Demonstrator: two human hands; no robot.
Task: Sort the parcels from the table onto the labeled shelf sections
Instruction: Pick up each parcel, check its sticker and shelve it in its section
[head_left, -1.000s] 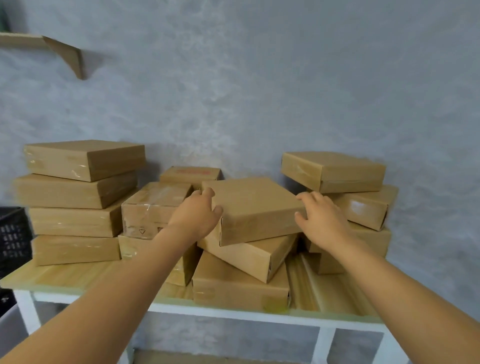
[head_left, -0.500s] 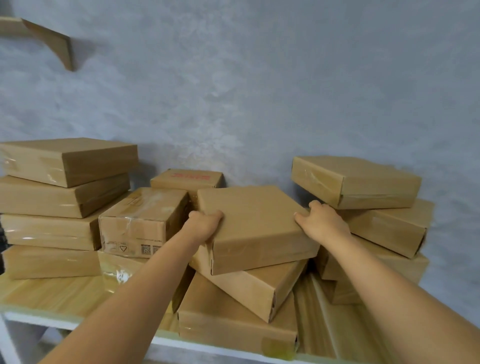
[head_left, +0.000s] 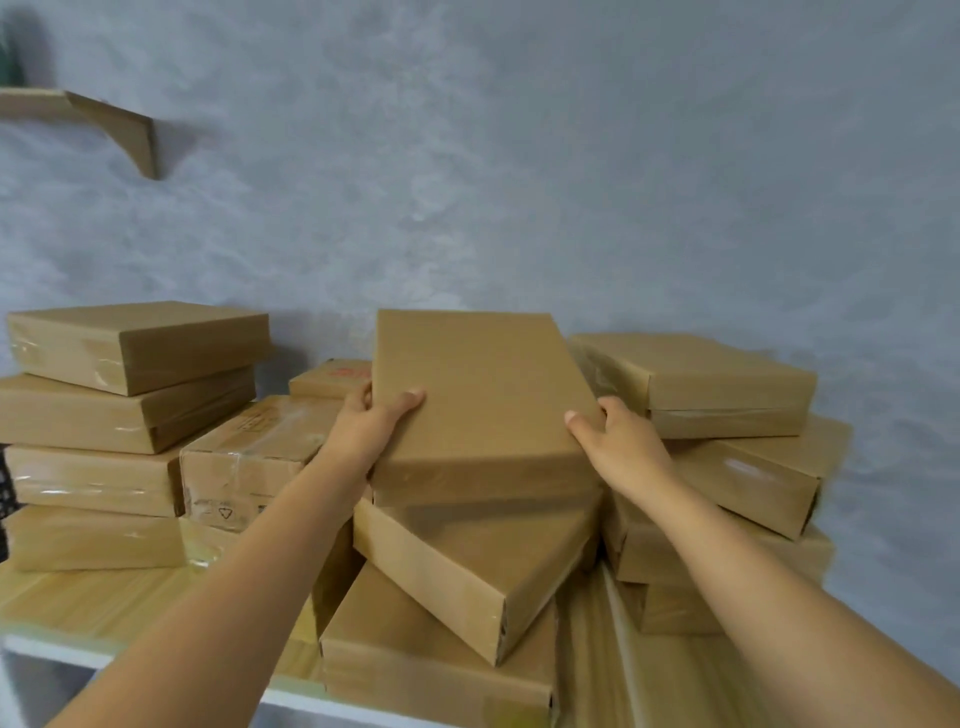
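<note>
Standing on the table (head_left: 78, 597), the stacks crowd my parcel (head_left: 483, 410), so I should lift it straight up, level. My left hand (head_left: 363, 431) and right hand (head_left: 623, 447) clamp its sides, thumbs on top. Half a second ago it lay flat; now its far edge tilts up.

We see a mottled grey wall (head_left: 519, 156) in soft, even light. At upper left, 1 wooden bracket shelf (head_left: 104, 117) juts out. At the left edge, perhaps a black crate (head_left: 6, 488).
</note>
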